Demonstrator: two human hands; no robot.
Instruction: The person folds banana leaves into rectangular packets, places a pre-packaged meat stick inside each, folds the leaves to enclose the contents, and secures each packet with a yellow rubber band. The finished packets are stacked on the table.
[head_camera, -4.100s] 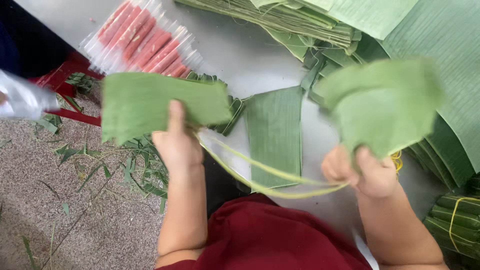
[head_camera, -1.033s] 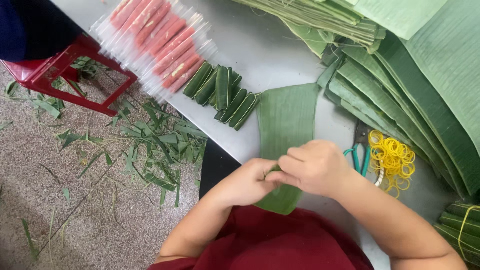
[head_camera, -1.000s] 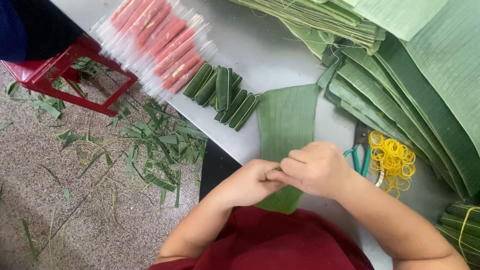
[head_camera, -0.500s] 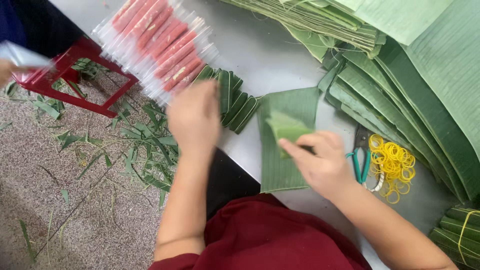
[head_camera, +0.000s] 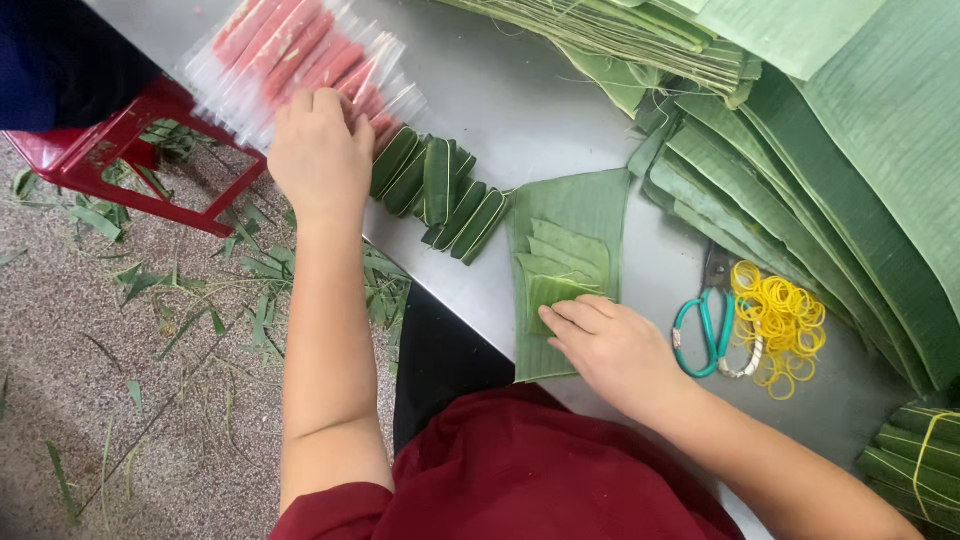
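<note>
My left hand (head_camera: 318, 152) reaches out to the pile of clear-wrapped pink sausage sticks (head_camera: 300, 60) at the table's left end, its fingers resting on the packets. My right hand (head_camera: 612, 346) lies flat on a small stack of folded green leaf pieces (head_camera: 560, 262), which sits on a larger banana leaf sheet (head_camera: 575, 205) in front of me. A row of finished leaf-wrapped rolls (head_camera: 440, 190) lies between the two hands.
Green-handled scissors (head_camera: 705, 320) and a heap of yellow rubber bands (head_camera: 782, 322) lie right of my right hand. Stacked banana leaves (head_camera: 830, 190) fill the far right. A red stool (head_camera: 120, 150) and leaf scraps are on the floor at left.
A second ago both hands were together over the leaf sheet. My left hand has since moved away to the sausage packets, while my right hand laid folded leaf pieces on the sheet.
</note>
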